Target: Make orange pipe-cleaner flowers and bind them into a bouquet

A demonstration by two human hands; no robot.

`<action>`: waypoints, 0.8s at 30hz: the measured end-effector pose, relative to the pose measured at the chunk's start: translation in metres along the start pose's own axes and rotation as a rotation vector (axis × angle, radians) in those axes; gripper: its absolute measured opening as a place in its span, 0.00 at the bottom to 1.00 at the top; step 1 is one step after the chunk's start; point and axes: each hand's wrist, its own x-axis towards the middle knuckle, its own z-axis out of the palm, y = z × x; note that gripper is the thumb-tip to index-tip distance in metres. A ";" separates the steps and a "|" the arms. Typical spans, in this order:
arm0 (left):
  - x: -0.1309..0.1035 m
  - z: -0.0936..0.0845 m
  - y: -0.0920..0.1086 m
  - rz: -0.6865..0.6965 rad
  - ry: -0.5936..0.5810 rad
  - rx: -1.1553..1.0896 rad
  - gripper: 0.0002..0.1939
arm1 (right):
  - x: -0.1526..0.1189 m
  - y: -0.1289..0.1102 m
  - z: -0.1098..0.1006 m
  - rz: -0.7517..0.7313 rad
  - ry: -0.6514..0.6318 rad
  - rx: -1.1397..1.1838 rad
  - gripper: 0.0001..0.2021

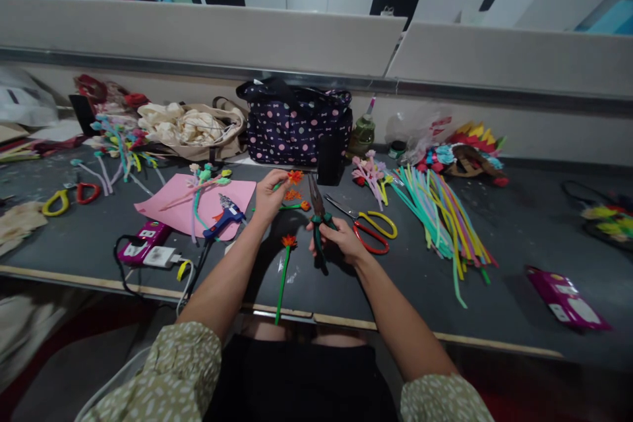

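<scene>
My left hand [271, 196] is closed in a pinch on an orange flower [295, 177] with a green stem, raised above the table. In my right hand [340, 237] is a pair of long-nose pliers [318, 211] with dark green handles, its jaws pointing away from me. Below and between my hands lies another orange flower [288, 241] on a green stem that reaches the table's front edge. Behind it are a further orange flower [305, 206] with its stem and a small orange piece [293, 195]. Scissors [370, 227] with red and yellow handles lie right of the pliers.
A blue glue gun [225, 217] rests on pink paper [175, 194] at left, near a magenta power strip [148, 241]. Coloured pipe cleaners [445, 211] spread at right. A dotted bag [297, 125] and a black phone-like object [330, 161] stand behind.
</scene>
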 end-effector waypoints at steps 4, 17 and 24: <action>0.000 -0.001 0.002 0.007 -0.019 0.016 0.05 | -0.001 -0.001 0.000 0.017 -0.013 0.020 0.21; 0.001 -0.001 0.006 0.029 -0.035 0.008 0.05 | -0.002 -0.003 0.004 0.055 -0.043 -0.054 0.23; 0.001 0.000 0.009 0.037 -0.051 0.020 0.05 | -0.001 -0.002 0.003 0.043 -0.037 -0.083 0.24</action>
